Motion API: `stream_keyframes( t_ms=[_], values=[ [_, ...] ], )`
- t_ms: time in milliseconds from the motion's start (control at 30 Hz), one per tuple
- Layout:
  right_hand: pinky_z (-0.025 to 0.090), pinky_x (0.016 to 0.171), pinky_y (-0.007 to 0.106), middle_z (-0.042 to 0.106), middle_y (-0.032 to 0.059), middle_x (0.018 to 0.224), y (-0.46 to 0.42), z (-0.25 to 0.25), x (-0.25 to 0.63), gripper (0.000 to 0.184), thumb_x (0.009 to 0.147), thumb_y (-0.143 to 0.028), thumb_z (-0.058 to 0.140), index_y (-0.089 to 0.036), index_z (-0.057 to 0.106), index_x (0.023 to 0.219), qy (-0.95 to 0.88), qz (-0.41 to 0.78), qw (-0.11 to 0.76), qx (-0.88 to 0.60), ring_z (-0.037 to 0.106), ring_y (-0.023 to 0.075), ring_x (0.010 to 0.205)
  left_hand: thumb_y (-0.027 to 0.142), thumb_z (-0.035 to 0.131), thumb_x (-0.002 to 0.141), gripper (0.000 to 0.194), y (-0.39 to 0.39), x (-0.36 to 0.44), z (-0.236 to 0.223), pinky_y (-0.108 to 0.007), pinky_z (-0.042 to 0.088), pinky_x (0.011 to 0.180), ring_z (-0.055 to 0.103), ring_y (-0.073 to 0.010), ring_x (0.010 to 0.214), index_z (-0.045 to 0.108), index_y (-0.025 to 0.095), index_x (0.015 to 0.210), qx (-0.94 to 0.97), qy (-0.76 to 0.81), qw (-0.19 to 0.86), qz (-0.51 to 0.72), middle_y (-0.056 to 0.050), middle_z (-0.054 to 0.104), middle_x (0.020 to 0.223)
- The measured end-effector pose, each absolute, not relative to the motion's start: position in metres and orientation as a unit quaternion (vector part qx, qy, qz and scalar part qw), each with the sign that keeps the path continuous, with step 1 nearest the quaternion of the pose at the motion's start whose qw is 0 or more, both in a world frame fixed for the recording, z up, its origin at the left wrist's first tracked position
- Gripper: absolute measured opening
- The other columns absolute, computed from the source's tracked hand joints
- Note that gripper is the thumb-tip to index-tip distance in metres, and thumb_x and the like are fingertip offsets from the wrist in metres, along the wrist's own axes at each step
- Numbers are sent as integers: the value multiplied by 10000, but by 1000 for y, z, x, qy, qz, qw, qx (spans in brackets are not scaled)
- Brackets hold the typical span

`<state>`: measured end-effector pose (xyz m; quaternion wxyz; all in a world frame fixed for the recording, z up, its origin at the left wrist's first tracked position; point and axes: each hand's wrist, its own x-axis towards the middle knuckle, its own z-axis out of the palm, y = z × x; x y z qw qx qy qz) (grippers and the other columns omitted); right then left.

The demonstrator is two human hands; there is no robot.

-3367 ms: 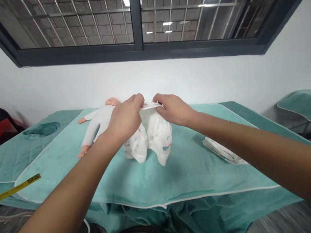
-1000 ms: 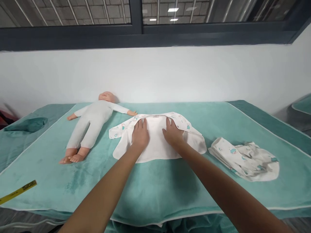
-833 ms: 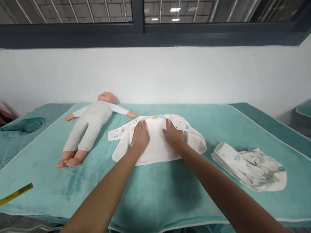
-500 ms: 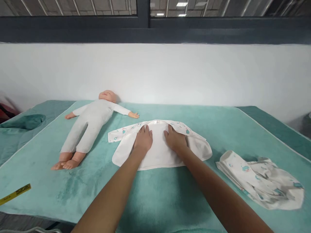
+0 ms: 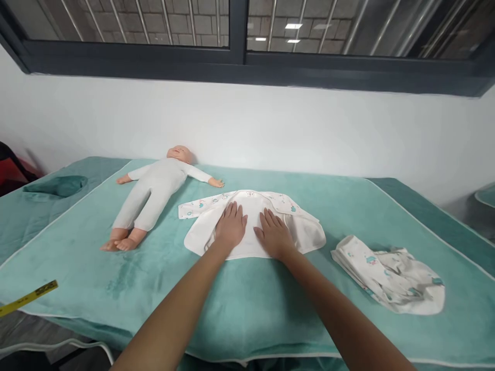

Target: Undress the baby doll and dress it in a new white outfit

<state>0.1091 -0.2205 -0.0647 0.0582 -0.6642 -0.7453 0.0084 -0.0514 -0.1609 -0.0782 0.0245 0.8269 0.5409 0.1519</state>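
Note:
A white baby shirt (image 5: 250,232) with small teal prints lies spread open on the green bed cover, its plain inside facing up. One sleeve reaches out to the left; the right sleeve is not clearly visible. My left hand (image 5: 232,226) rests flat on the left half of the shirt, fingers stretched out. On the right half lies my right hand (image 5: 274,234), palm down with its fingers extended. A baby doll (image 5: 160,183) in a white bodysuit lies on its back to the left, apart from both hands.
Folded white printed baby clothes (image 5: 390,275) lie on the green cover (image 5: 270,304) at the right. A yellow strip (image 5: 29,298) is at the left front edge. Behind the bed rise a white wall (image 5: 270,129) and a dark-framed window (image 5: 235,51).
My fingers have gone from curled near the shirt's inner edges to lying flat on it. The camera view has tilted up a little, showing more of the window.

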Motion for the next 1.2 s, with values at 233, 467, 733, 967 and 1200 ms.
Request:
stream_keyframes(
  t_ms=[233,467,733,967,1200],
  values=[
    [181,1189,452,217,161,1580,-270,-59,98,633,979,-437,299,-71,329,1495,-766,50,76,-636,159,255,1482,386,259,991,550,-193,-60,-78,-440,254,1180,278,-259,1452,393,116,1452,848,510,36,139,-161,348,1540],
    [467,973,377,657,54,1248,-258,-18,164,422,925,-452,403,-228,656,1178,-649,274,293,-647,614,222,1129,425,269,993,549,-208,-65,-77,-453,253,1177,236,-273,1466,389,157,1457,865,482,51,133,-161,292,1566],
    [455,786,370,678,120,907,-230,-39,256,223,691,-328,641,-167,669,842,-488,116,295,-813,609,277,882,421,262,994,533,-212,-64,-76,-456,259,1177,238,-268,1466,416,183,1445,860,486,60,142,-131,303,1568],
    [447,586,268,624,41,712,-202,-37,277,185,709,-365,634,-185,604,743,-479,167,347,-789,570,177,663,412,298,988,507,-211,-63,-76,-463,269,1173,246,-263,1464,441,200,1425,854,490,74,162,-115,310,1567],
    [503,548,257,648,48,828,-164,-30,298,293,819,-391,512,-178,559,1014,-440,163,440,-766,602,151,663,392,319,986,490,-211,-62,-76,-457,269,1176,256,-256,1461,453,204,1418,849,495,78,168,-110,327,1561]
  ],
)
